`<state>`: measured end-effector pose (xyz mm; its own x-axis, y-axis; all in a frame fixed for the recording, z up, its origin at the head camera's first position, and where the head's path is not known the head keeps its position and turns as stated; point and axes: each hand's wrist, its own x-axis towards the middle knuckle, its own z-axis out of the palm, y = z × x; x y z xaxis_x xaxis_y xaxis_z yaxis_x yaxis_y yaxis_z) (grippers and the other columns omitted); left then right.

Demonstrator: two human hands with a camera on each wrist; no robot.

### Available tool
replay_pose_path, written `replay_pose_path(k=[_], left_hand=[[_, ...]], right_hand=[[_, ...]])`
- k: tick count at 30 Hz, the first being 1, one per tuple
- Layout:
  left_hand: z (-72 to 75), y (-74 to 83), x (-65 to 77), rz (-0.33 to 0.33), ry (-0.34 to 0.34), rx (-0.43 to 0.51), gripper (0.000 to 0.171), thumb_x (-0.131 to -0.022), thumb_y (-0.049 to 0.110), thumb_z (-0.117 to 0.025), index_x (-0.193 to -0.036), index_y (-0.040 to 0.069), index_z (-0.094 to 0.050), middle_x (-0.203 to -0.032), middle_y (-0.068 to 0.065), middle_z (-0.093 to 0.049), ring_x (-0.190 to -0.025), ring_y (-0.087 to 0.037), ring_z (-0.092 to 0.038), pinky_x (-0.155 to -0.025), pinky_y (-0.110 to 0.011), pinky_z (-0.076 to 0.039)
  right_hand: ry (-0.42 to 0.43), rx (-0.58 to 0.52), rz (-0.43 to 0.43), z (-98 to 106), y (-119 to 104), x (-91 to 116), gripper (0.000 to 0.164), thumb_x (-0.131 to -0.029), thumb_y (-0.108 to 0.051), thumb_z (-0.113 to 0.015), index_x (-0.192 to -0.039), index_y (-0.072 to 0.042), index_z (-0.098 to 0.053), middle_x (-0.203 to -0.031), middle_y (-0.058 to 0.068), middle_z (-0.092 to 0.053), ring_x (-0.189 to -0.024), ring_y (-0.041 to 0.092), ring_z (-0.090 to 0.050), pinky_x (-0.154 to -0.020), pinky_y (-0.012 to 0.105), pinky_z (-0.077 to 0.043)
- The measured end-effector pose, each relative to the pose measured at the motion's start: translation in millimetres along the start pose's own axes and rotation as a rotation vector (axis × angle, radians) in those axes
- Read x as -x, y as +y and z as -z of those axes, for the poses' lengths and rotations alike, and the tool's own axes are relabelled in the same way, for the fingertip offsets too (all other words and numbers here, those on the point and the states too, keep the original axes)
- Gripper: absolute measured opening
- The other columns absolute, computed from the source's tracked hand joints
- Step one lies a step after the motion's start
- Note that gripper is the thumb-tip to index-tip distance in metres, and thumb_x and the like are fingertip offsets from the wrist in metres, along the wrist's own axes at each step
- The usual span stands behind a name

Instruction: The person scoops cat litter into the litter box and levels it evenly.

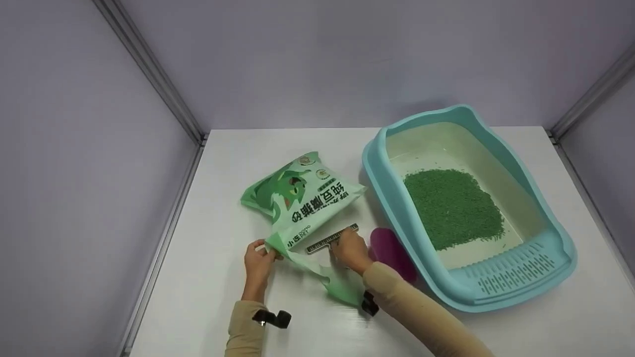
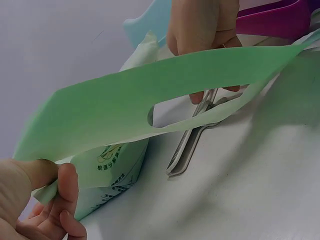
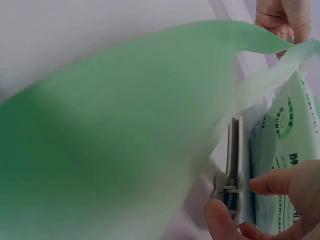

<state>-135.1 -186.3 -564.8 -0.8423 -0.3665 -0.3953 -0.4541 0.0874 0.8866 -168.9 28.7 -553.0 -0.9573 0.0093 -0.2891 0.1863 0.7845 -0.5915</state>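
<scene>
A green and white bag of cat litter (image 1: 302, 196), printed with a cartoon, lies on the white table. My left hand (image 1: 258, 267) pinches one corner of the bag's green top strip (image 2: 100, 112) between thumb and fingers. That strip stretches rightward, with a long slot showing in the left wrist view. Beside the bag is a sealing clip (image 1: 317, 245) with a patterned bar and, in the right wrist view, a spring hinge (image 3: 230, 197). Around that hinge, my right hand (image 1: 351, 250) has its thumb on one side and its fingers on the other.
To the right stands a blue litter box (image 1: 526, 267) with a bed of green pellets (image 1: 454, 208) inside. A purple scoop-like object (image 1: 392, 253) lies against its near left side. Grey panels (image 1: 327, 59) rise behind and beside the table (image 1: 193, 297).
</scene>
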Motion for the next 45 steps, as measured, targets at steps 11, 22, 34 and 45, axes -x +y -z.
replay_pose_path(k=[11,22,34,45], left_hand=[[1.9,0.8,-0.8,0.040,-0.032,-0.044,0.024,-0.085,0.000,-0.052,-0.102,-0.011,-0.065,-0.072,-0.001,-0.065,-0.070,-0.013,-0.060,-0.068,-0.026,-0.049],[-0.3,-0.7,-2.2,0.029,-0.054,-0.070,0.024,-0.089,0.002,-0.049,-0.100,-0.009,-0.067,-0.079,-0.005,-0.067,-0.070,-0.010,-0.062,-0.070,-0.027,-0.050],[0.7,0.4,-1.7,0.051,-0.053,-0.057,0.022,-0.088,-0.001,-0.049,-0.101,-0.008,-0.065,-0.074,-0.001,-0.060,-0.072,-0.014,-0.059,-0.068,-0.027,-0.047],[1.4,-0.9,-2.9,0.063,-0.054,-0.061,0.022,-0.088,0.000,-0.048,-0.102,-0.008,-0.065,-0.078,-0.003,-0.063,-0.074,-0.014,-0.060,-0.070,-0.028,-0.049]], right_hand=[[-0.047,-0.083,-0.074,-3.9,8.5,-3.1,0.019,-0.090,-0.020,-0.062,-0.090,-0.002,-0.058,-0.071,0.005,-0.057,-0.059,0.017,-0.051,-0.050,0.027,-0.041],[-0.040,-0.476,-0.198,-6.6,3.7,-2.8,0.011,-0.094,-0.011,-0.053,-0.098,-0.002,-0.049,-0.083,0.011,-0.063,-0.065,0.014,-0.059,-0.053,0.024,-0.046],[-0.070,-1.086,-0.559,3.6,-2.3,7.2,0.030,-0.086,-0.012,-0.071,-0.109,0.005,-0.064,-0.068,0.001,-0.064,-0.060,0.009,-0.062,-0.064,0.025,-0.057],[-0.065,-1.131,-0.460,12.3,-7.0,14.7,0.022,-0.089,-0.011,-0.067,-0.103,0.006,-0.068,-0.071,0.000,-0.068,-0.069,0.012,-0.067,-0.082,0.034,-0.058]])
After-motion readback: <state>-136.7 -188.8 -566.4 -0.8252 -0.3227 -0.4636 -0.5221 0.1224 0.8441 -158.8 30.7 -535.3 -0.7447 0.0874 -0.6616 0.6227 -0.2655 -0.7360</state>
